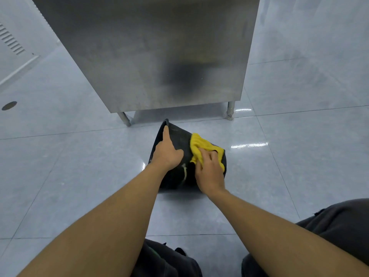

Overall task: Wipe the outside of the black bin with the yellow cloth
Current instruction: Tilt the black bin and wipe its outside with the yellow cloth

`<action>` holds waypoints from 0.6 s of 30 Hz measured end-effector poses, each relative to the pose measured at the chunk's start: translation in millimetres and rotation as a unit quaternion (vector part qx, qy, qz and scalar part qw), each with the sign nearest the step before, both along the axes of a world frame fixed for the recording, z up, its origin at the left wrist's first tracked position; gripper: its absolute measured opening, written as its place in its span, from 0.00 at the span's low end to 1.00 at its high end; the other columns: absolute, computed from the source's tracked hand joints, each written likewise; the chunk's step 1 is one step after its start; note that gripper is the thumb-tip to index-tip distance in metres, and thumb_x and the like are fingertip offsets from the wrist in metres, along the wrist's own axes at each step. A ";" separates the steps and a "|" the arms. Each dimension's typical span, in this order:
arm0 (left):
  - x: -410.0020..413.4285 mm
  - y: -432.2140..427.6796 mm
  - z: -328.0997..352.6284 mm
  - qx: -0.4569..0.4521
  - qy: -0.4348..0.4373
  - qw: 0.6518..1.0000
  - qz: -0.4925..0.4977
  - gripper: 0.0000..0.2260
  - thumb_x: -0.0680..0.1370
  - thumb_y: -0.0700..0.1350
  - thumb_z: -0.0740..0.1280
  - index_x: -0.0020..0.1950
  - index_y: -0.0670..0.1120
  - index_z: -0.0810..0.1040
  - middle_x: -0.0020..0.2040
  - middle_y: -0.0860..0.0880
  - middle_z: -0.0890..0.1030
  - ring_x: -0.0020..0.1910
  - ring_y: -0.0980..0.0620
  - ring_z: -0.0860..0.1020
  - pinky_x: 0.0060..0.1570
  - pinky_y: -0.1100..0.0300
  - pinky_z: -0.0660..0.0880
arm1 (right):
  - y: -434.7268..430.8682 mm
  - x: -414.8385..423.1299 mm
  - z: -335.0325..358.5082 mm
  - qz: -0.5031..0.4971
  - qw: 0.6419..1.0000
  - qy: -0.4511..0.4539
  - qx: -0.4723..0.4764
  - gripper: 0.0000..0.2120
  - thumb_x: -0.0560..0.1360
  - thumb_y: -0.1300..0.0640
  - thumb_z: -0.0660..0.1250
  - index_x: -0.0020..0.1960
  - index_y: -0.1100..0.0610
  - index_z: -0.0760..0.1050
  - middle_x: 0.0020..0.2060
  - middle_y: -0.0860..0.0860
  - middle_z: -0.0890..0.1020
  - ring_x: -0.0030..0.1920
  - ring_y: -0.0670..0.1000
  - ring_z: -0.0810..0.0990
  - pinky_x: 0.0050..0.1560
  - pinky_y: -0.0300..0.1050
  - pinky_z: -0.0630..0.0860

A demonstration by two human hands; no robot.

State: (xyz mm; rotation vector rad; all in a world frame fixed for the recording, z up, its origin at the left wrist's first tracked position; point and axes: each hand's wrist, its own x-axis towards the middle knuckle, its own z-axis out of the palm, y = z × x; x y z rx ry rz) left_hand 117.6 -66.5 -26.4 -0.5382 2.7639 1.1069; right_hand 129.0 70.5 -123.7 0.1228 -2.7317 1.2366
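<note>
Floor tiles [79, 166], glossy grey, carry the round black plastic bin [178, 136] on its side — left hand [166, 154] rests flat on it; right hand [209, 172] presses the yellow cloth [199, 142] to its wall with curled fingers [204, 152].

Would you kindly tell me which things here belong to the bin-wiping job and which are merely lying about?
Job: black bin, on its side; yellow cloth, held against it by the right hand; left hand, resting on the bin near its rim.
Lying about: steel cabinet; floor drain; wall vent.
</note>
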 end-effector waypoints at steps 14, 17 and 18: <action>-3.0 -0.3 -1.0 -0.018 0.013 1.000 -0.006 0.44 0.75 0.39 0.67 0.82 0.49 0.41 0.55 0.39 0.79 0.49 0.43 0.78 0.50 0.48 0.78 | -1.5 2.0 10.7 0.069 0.997 0.036 0.020 0.22 0.77 0.62 0.64 0.71 0.56 0.71 0.58 0.56 0.73 0.50 0.58 0.76 0.47 0.50 0.75; -4.4 -1.2 -5.5 -0.031 0.023 0.999 -0.024 0.46 0.74 0.41 0.69 0.82 0.49 0.42 0.62 0.38 0.75 0.56 0.41 0.77 0.56 0.46 0.76 | -12.2 3.2 17.3 0.140 0.986 0.089 -0.003 0.24 0.76 0.63 0.65 0.72 0.55 0.70 0.56 0.54 0.74 0.49 0.53 0.75 0.48 0.45 0.76; -4.4 -1.5 -4.5 -0.031 0.024 0.999 -0.024 0.46 0.74 0.41 0.69 0.82 0.49 0.43 0.63 0.39 0.74 0.56 0.42 0.76 0.56 0.48 0.76 | -12.8 3.3 16.3 0.141 0.986 0.090 -0.007 0.24 0.76 0.63 0.65 0.72 0.55 0.70 0.57 0.53 0.74 0.50 0.52 0.75 0.48 0.44 0.76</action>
